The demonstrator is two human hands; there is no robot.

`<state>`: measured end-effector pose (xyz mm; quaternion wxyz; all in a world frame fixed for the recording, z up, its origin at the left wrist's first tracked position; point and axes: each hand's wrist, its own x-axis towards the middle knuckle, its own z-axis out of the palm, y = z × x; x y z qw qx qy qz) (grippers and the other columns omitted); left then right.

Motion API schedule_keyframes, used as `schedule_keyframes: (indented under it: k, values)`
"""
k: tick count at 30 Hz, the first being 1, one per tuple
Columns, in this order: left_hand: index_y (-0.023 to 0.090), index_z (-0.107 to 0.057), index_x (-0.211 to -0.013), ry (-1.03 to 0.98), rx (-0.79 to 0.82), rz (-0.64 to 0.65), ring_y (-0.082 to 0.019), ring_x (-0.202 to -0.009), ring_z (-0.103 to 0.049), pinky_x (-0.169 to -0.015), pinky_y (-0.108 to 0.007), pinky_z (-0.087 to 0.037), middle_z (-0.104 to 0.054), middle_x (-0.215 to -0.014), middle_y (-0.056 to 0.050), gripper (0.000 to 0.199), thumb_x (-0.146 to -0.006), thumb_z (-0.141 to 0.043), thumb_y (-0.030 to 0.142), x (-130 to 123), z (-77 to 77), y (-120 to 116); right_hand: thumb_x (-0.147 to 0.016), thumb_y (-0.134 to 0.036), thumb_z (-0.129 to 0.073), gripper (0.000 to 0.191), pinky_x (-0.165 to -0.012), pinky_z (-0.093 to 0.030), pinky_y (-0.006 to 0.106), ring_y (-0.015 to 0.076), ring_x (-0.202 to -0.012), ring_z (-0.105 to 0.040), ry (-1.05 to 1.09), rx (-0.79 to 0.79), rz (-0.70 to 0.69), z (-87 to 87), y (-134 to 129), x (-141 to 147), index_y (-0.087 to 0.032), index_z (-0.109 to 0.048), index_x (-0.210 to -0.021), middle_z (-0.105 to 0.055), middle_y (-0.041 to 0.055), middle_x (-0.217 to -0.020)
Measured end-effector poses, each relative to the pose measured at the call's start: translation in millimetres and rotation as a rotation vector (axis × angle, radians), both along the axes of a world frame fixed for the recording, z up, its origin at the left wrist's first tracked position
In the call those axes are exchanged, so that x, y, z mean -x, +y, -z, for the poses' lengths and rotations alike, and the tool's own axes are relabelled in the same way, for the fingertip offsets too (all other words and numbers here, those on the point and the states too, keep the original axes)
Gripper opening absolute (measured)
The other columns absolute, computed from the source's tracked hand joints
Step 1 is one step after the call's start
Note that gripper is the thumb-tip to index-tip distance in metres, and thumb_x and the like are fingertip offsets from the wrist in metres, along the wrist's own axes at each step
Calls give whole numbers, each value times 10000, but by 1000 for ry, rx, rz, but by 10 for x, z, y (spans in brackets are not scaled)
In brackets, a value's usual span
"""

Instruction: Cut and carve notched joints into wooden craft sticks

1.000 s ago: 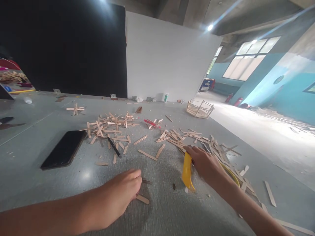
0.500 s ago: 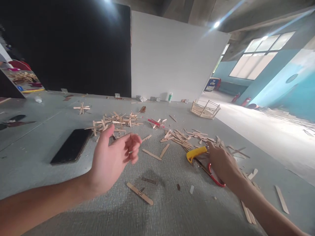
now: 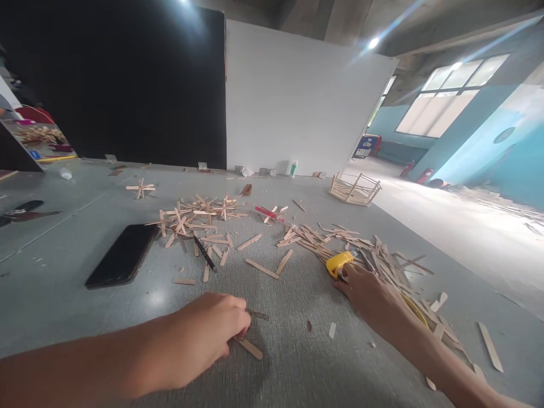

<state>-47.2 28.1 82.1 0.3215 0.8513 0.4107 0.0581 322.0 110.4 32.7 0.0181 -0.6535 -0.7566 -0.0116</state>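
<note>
My left hand is closed on the near end of a wooden stick with dark marks, low over the grey table. Its fingertips are partly hidden. My right hand has its fingers closed at the lower end of a yellow-handled cutter, beside the heap of loose sticks. A thin dark strip lies just beyond the left hand. Two sticks form a V on the table between the hands.
A black phone lies at the left, near a black pen and a second stick pile. Further back are a small stick frame, a glue bottle and a white panel.
My left hand has come down from above the table onto the marked stick and closed. My right hand has moved left and nearer, taking the yellow cutter; the red handle has gone from view.
</note>
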Motion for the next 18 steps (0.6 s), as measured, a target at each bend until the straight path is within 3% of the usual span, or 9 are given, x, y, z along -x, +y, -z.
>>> schedule_keyframes:
  k: [4,7,13,16,18]
  values:
    - [195,-583,-843,72,-102,18,-196,-767,-574,-645,-290,-335,-609,-881,-29,123,-853,-578,73,-42,14,18,-972,-248,-457,220,-530,-358,297,207,-575,-636,73,-12,-55,-8,-21,-10,-209,-558,-781,-659,69,-724]
    - [190,-559,-827,137,-165,12,-203,-778,-555,-660,-298,-339,-599,-882,-39,139,-868,-540,59,-19,29,53,-996,-245,-379,263,-574,-400,310,211,-622,-645,148,-55,-114,-80,-58,73,-207,-568,-817,-670,88,-767]
    - [193,-523,-828,144,-98,84,-200,-846,-567,-711,-301,-374,-605,-946,-40,166,-878,-490,38,53,47,20,-1066,-359,-307,284,-610,-455,300,191,-663,-647,322,-160,-184,-196,-238,385,-221,-543,-989,-697,69,-875]
    - [204,-529,-890,91,44,-92,-163,-722,-592,-632,-275,-389,-613,-872,-12,124,-967,-454,142,-2,-107,36,-1079,-344,-306,286,-675,-488,286,187,-776,-678,465,-229,-258,-167,-315,521,-224,-562,-1028,-706,74,-953]
    - [215,-536,-986,-86,206,-262,-106,-579,-595,-568,-238,-410,-636,-835,23,123,-1027,-422,235,-61,-287,52,-1075,-328,-338,255,-682,-492,277,178,-761,-671,544,-261,-304,-115,-340,577,-224,-562,-1015,-698,57,-911]
